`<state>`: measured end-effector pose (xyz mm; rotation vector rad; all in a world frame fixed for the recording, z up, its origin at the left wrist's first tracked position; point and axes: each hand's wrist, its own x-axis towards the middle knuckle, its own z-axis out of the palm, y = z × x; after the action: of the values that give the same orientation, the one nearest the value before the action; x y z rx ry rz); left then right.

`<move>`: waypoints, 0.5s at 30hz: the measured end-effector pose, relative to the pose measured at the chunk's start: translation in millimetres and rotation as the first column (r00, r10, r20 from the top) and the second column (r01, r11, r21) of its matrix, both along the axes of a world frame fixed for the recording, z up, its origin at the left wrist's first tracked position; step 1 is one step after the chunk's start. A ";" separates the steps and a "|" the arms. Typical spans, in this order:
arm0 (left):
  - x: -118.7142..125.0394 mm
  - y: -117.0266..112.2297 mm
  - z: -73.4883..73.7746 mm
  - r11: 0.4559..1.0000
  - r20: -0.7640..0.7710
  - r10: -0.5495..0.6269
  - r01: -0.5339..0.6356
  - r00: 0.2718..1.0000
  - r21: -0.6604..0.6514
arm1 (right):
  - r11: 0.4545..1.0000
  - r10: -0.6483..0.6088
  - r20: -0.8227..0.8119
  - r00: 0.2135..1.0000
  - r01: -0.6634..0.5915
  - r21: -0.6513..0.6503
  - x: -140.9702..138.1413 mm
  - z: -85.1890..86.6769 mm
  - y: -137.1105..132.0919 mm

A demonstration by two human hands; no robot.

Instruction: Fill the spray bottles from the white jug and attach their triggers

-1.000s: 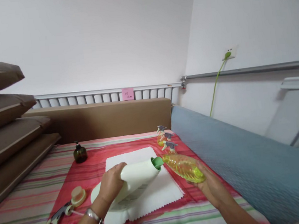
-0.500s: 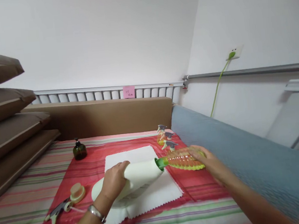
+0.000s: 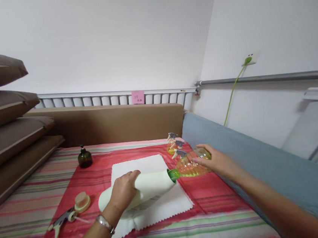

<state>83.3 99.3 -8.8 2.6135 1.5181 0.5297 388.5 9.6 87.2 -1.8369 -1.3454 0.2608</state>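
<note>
My left hand [image 3: 124, 190] is wrapped round a pale green-white bottle [image 3: 153, 186], held tilted with its wide mouth to the right. In my right hand [image 3: 213, 160] is a clear ribbed spray bottle without its top [image 3: 188, 166], tipped so its neck meets the green mouth of the pale bottle. Yellow-green liquid shows inside the clear bottle and at the meeting point. Beneath lies a white cloth with zigzag edges [image 3: 179, 205]. To the left rest a grey spray trigger head [image 3: 62, 219] with its tube and a round cream cap [image 3: 82, 201].
A dark green pump bottle [image 3: 85, 157] stands at the back left. Several spray bottles [image 3: 171, 144] stand behind my right hand. Brown cushions [image 3: 13, 134] are stacked at left, a blue padded side [image 3: 254, 162] runs along the right, and a striped cloth [image 3: 188, 237] covers the surface.
My right hand has tipped the clear bottle more steeply, its base rising. Yellow-green liquid now shows at the pale bottle's mouth. My left hand has barely moved.
</note>
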 end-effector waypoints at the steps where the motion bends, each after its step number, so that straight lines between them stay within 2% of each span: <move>1: -0.5 0.4 -0.8 1.000 0.003 -0.003 0.003 1.000 0.006 | 1.000 0.014 0.042 0.999 -0.014 0.002 -3.4 3.2 1.0; 4: -2.6 1.7 -3.6 1.000 0.014 -0.010 0.010 1.000 0.025 | 0.995 0.098 0.209 0.973 -0.100 0.002 -14.7 12.2 4.6; 6: -4.2 2.0 -5.0 0.999 0.022 -0.013 0.012 1.000 0.039 | 0.980 0.194 0.338 0.921 -0.199 -0.020 -23.7 18.9 6.3; 10: -7.0 0.5 -5.1 0.999 0.032 -0.012 0.010 0.999 0.046 | 0.918 0.378 0.578 0.723 -0.374 -0.133 -46.7 36.6 5.6; 15: -10.4 -2.1 -5.8 1.000 0.050 -0.006 0.005 0.999 0.020 | 0.813 0.534 0.723 0.439 -0.500 -0.298 -84.2 56.0 2.0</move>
<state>72.9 97.3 -14.6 2.5973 1.4984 0.6088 304.3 11.6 143.2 -1.5310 -2.5633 -0.2769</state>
